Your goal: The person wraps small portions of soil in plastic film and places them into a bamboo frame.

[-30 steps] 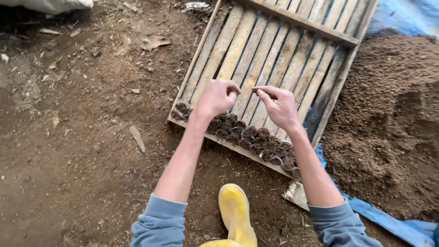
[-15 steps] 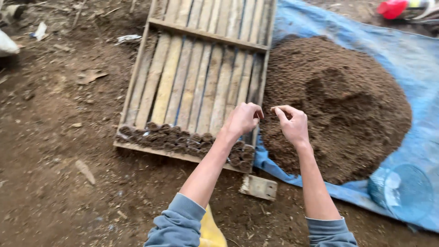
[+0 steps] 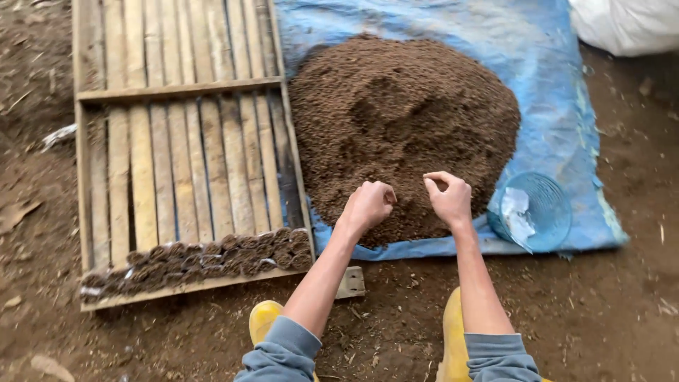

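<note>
Bare skin, both hands loosely curled: my left hand (image 3: 369, 204) is closed into a soft fist, my right hand (image 3: 448, 199) has thumb and fingers pinched together. Whether either grips anything I cannot tell; nothing shows between the fingers. They hang side by side, a little apart, over the near edge of the brown soil heap (image 3: 403, 127), which rises at twelve o'clock from them on a blue tarp (image 3: 559, 134).

A second ago these hands were over the seedling tray, at the row of pots; now they have swung right, to the soil. I judge that the pots are being left and the heap is the new place of work.

At nine o'clock lies the slatted wooden tray (image 3: 177, 170), with small soil-filled pots (image 3: 205, 258) packed along its near rail. At three o'clock, a clear blue plastic cup (image 3: 532, 211) lies on the tarp's edge. At six o'clock, yellow boots (image 3: 266, 320) stand on bare earth.
</note>
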